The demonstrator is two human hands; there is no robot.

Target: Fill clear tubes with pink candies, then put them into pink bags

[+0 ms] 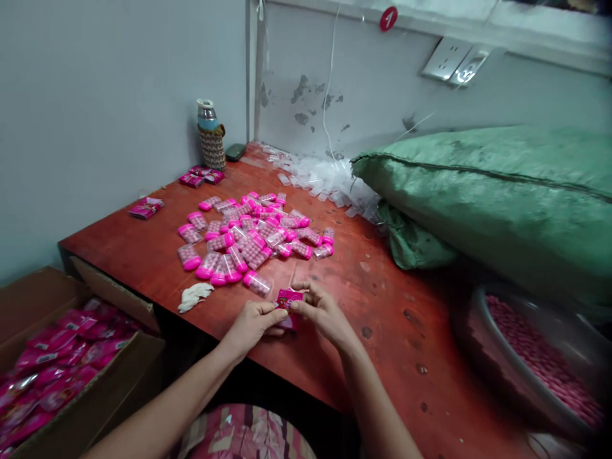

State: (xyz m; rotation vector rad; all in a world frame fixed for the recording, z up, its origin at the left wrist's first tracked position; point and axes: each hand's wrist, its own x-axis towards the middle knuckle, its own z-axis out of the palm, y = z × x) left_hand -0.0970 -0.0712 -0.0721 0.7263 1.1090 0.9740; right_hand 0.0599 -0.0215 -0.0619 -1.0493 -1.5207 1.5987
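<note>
Near the front edge of the table, both hands grip a small pink printed packet [289,297]. My left hand [255,324] pinches its left side between thumb and fingers. From the right, my right hand [324,313] presses its thumb on the packet's face, with the index finger along the top edge. My fingers cover part of the packet, so what is inside cannot be made out. Just beyond the hands lies a heap of clear plastic containers [248,239] with bright pink caps, filled with small pink balls.
On the red table [382,357] are pink packets [146,207], a bottle in a knitted cover [210,137], white crumpled material [195,296] and clear plastic pieces [320,175]. A green sack [497,172] and a basin [482,312] of pink pellets stand right. A carton [119,376] of pink packets sits lower left.
</note>
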